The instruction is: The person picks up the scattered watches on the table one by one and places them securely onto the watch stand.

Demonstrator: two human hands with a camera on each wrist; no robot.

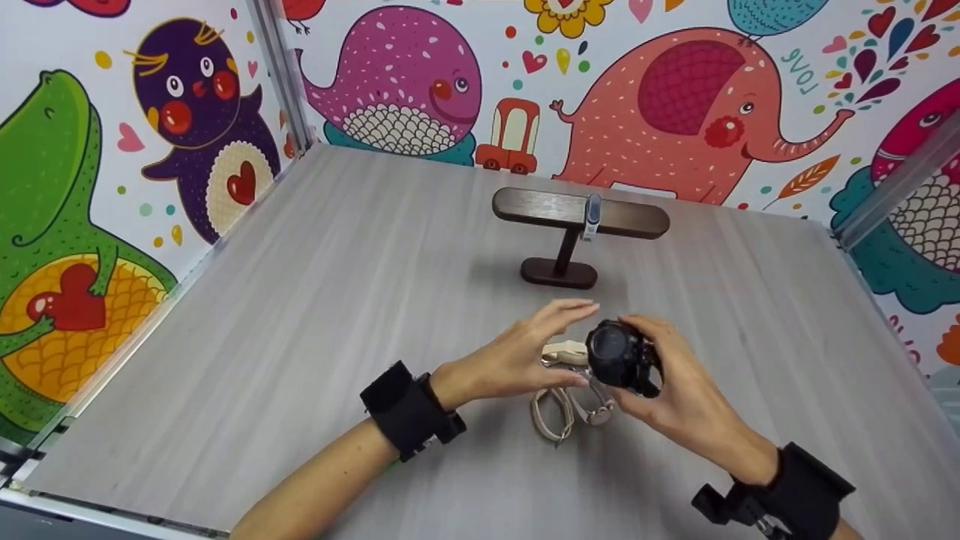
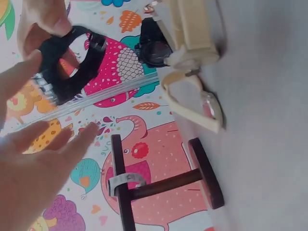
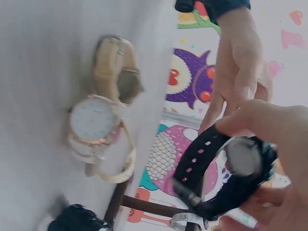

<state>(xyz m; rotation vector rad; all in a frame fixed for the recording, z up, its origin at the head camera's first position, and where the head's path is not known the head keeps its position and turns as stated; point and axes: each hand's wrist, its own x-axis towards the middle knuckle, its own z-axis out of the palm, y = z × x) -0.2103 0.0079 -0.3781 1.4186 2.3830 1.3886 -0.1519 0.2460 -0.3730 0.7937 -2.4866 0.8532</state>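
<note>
One band (image 1: 592, 216) already hangs on the stand (image 1: 579, 214); right hand (image 1: 679, 390) grips the black watch (image 1: 616, 354), left hand (image 1: 525, 352) flat-fingered beside it, cream watches (image 1: 562, 397) lying below on the table (image 1: 300, 315).

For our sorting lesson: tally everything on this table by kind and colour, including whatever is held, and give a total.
Black watches: 2, one held, one lying flat
Beige-strapped watches: 2
Grey band: 1
Dark wooden stand: 1
Total: 6
</note>
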